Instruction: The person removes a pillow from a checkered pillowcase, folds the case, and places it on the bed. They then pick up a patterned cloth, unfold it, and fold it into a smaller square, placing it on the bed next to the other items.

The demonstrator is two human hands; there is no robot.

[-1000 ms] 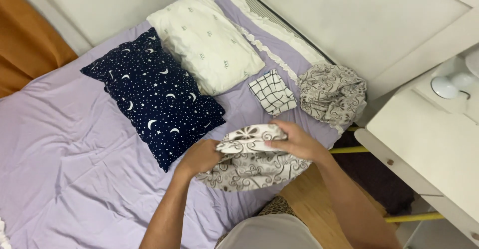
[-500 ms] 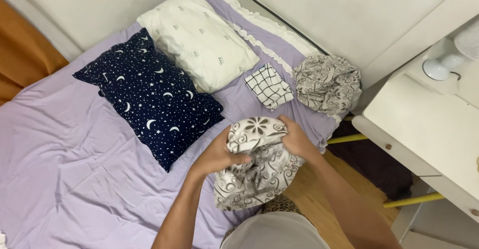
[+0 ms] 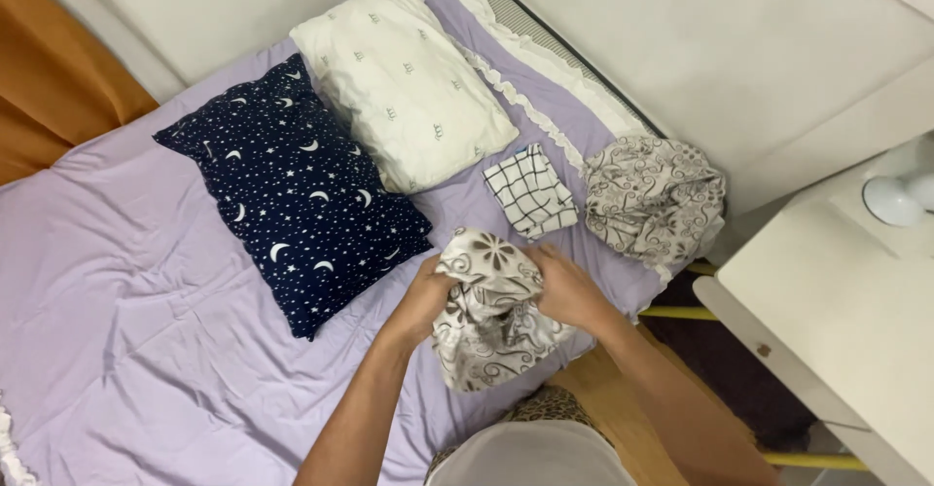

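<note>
A beige cloth with a dark floral and swirl print [image 3: 486, 316] hangs bunched between my hands over the near edge of the bed. My left hand [image 3: 428, 296] grips its left side. My right hand [image 3: 564, 291] grips its right side. Its lower part droops toward the lilac sheet [image 3: 117, 330]. A small folded white cloth with a black grid [image 3: 530, 191] lies just beyond my hands. To its right, a crumpled cloth with the same swirl print [image 3: 654, 199] sits at the bed's corner.
A navy pillow with moons and stars [image 3: 292, 194] and a white pillow [image 3: 404, 82] lie on the bed. A white desk [image 3: 837, 321] with a round white object [image 3: 890, 199] stands at the right. An orange curtain [image 3: 49, 87] hangs at the far left.
My hands have lifted the printed cloth off the sheet and gathered it into a bunch, drawing closer together. The view has shifted slightly.
</note>
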